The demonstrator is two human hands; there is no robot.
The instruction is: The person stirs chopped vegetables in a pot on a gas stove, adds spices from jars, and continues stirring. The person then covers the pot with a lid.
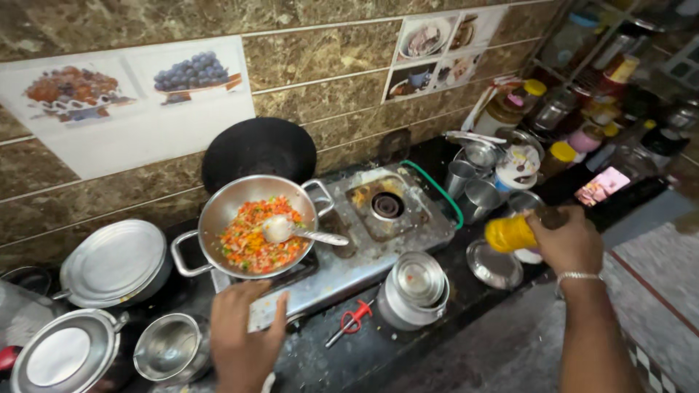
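Note:
A steel wok (218, 218) sits on the left burner of a steel stove (342, 269), filled with chopped orange, red and green vegetables (251, 240). A steel spoon (298, 231) rests in the food. My left hand (244, 338) lies flat at the stove's front edge, just below the wok, fingers apart and holding nothing. My right hand (571, 244) grips a jar with a yellow lid (513, 233), held tilted on its side over the counter right of the stove.
A black pan (258, 149) leans on the tiled wall. Lidded steel pots (113, 262) and a small steel bowl (167, 349) stand left. Stacked steel vessels (415, 287), a red-handled lighter (353, 320), a steel plate (495, 266), tumblers (470, 189) and crowded jars (561, 156) fill the right.

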